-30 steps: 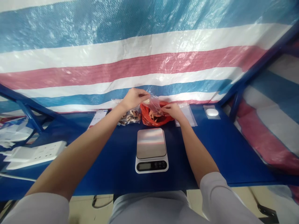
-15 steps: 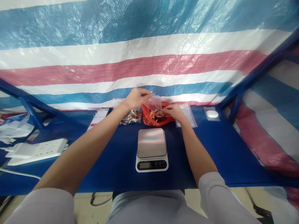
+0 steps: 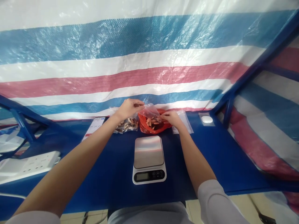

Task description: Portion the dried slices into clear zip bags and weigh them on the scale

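My left hand point(image 3: 129, 108) pinches the upper left edge of a clear plastic bag point(image 3: 149, 109), which is tilted over an open red plastic bag point(image 3: 146, 130). Thin brown dried slices point(image 3: 153, 121) show at the red bag's mouth; whether some lie inside the clear bag is hard to tell. At the clear bag's right side, the fingers of my right hand point(image 3: 173, 119) are closed on its edge. In front of the red bag stands a white kitchen scale point(image 3: 149, 152) with a bare metal plate and a dark display.
Filled clear bags point(image 3: 128, 124) of dried pieces lie left of the red bag, with a phone point(image 3: 94, 126) showing a timer beside them. Flat clear bags point(image 3: 185, 121) and a white mouse point(image 3: 206, 119) are at right. A power strip point(image 3: 35, 163) lies at left.
The view has tilted up and shifted slightly, so the table sits lower in the picture. Both hands stay at the clear bag over the red bag.
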`<action>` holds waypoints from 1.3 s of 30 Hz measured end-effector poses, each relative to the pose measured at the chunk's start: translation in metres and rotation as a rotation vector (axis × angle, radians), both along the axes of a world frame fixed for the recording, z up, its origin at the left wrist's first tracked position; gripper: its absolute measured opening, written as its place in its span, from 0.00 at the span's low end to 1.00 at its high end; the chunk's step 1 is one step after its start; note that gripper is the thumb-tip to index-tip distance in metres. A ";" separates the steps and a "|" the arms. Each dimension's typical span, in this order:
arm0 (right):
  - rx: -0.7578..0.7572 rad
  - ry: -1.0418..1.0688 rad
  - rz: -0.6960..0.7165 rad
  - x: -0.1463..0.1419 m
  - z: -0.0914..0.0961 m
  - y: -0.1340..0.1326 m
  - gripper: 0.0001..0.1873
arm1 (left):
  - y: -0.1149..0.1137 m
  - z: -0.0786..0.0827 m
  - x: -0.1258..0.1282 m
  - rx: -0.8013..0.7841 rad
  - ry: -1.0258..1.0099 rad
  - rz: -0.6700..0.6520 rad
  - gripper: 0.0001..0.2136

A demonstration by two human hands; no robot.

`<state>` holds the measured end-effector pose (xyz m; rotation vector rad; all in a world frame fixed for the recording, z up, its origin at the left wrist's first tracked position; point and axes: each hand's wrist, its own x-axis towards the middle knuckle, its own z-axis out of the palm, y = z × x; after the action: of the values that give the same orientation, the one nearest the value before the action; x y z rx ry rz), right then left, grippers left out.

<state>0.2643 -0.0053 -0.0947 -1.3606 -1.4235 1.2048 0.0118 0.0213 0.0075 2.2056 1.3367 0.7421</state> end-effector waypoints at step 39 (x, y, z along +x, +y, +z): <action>0.007 0.253 0.051 -0.002 0.017 -0.016 0.21 | -0.019 0.012 0.007 -0.024 -0.239 0.019 0.13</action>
<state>0.2622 -0.0211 -0.0781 -1.1275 -1.2874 1.3522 0.0191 0.0027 0.0190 2.0144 1.2418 0.9580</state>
